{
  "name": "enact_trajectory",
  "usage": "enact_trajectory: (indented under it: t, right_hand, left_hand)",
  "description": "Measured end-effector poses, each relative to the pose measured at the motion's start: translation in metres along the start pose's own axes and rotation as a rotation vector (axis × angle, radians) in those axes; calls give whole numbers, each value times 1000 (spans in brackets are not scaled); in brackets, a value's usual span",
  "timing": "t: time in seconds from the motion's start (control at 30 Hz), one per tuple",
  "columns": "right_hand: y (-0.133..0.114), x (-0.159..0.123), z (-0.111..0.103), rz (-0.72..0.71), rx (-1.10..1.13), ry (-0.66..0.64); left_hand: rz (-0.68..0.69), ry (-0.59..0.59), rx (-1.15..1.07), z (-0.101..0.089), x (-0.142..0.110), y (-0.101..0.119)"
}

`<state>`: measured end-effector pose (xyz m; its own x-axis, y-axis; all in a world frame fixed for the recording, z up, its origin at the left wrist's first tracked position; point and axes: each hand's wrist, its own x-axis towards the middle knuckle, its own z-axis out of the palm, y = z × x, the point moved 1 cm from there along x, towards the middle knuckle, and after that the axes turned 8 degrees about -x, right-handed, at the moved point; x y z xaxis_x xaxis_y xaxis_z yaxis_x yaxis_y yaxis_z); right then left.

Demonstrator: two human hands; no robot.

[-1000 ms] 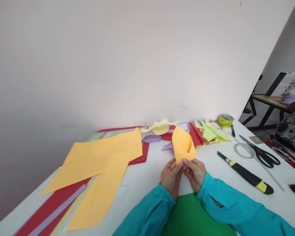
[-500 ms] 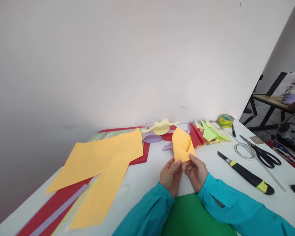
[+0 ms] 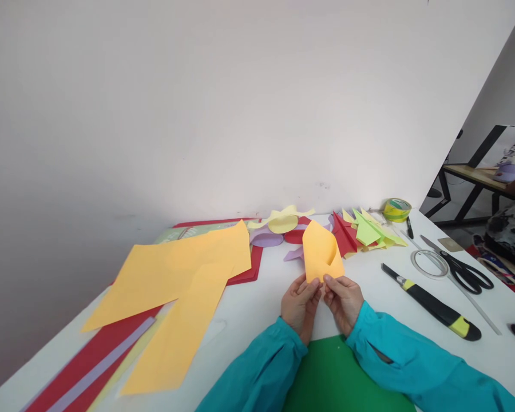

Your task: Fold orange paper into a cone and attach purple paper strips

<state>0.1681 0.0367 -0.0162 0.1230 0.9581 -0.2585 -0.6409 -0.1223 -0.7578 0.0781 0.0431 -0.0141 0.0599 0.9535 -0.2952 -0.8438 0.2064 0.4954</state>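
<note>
A small folded orange paper envelope (image 3: 315, 252) is held upright above the table, its pointed flap up and its pocket bulging at the right. My left hand (image 3: 300, 303) pinches its lower edge near the middle. Beside it, my right hand (image 3: 342, 300) pinches the same lower edge, thumb in front. The fingers behind the paper are partly hidden. Below my wrists lies a green sheet (image 3: 339, 377). To the left, orange paper sheets (image 3: 197, 257) overlap, one of them a long strip.
At right lie a utility knife (image 3: 429, 303) with its blade out, black scissors (image 3: 463, 272), a roll of white tape (image 3: 429, 263) and a roll of yellow-green tape (image 3: 397, 210). Folded green paper (image 3: 366, 230) and red paper (image 3: 344, 234) stand along the wall. A person sits at far right.
My right thumb has slid left along the envelope's lower edge, closer to my left thumb. The view has shifted slightly. Both hands still hold the envelope.
</note>
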Motion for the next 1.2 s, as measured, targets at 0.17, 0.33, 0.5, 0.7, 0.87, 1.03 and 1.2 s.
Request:
enact_trajectory:
  t: [0.17,0.33,0.5,0.7,0.87,1.03,1.2]
  right_hand:
    - [1,0,1,7,1,13]
    - [2,0,2,12,8,16]
    - [-3,1,1,61,77,-25]
    - [-7,1,0,84,94,-29]
    - [-4,0,0,35,53,-38]
    - [-5,-1,1,15,36,-44]
    - [-3,0,0,7,19,-45]
  left_hand:
    - [21,18,13,1,-2,-1]
    - [32,32,24,1,-3,-2]
    - [5,34,5,2,-1,1]
    - [-7,60,-4,3,-1,5]
    - [-5,43,11,4,-1,4]
    - [18,89,-17,2,0,3]
    - [61,143,-24,3,0,3]
